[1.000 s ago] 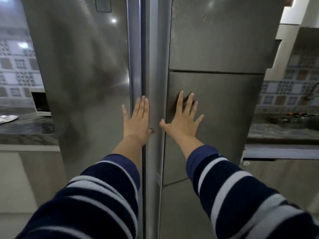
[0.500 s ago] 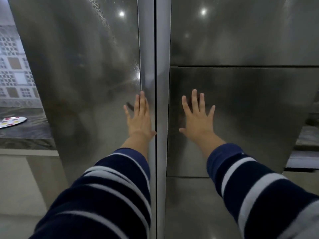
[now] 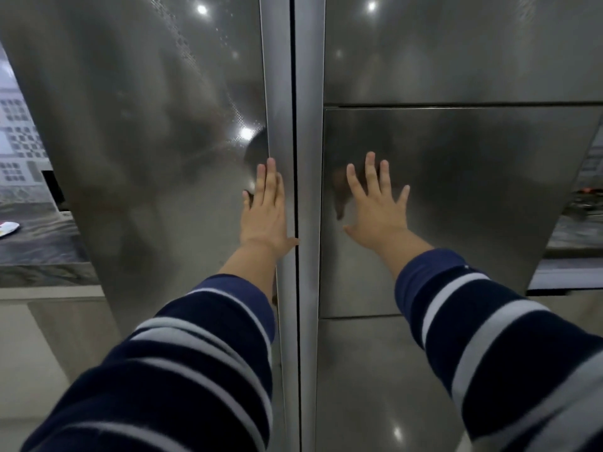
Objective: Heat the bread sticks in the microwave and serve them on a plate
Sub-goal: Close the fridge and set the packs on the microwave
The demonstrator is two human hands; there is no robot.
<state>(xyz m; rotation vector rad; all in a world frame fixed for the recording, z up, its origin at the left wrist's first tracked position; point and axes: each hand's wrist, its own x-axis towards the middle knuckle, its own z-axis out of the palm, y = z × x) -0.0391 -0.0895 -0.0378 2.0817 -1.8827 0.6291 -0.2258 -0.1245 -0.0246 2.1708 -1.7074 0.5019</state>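
1. Brushed steel fills my view: a two-door fridge, my left hand (image 3: pixel 265 210) flat on the left door (image 3: pixel 156 151) beside the centre seam (image 3: pixel 296 158), my right hand (image 3: pixel 378 207) flat on the right door panel (image 3: pixel 456 197).
2. Both sets of fingers are straight and spread, grasping nothing.
3. The bread sticks are nowhere visible; I cannot tell where they are.
4. To seat the doors well, I judge an even, palm-led press near the seam works best, easing off once both edges line up.
5. A plate (image 3: pixel 8 229) waits on the counter (image 3: pixel 39 246) at far left.
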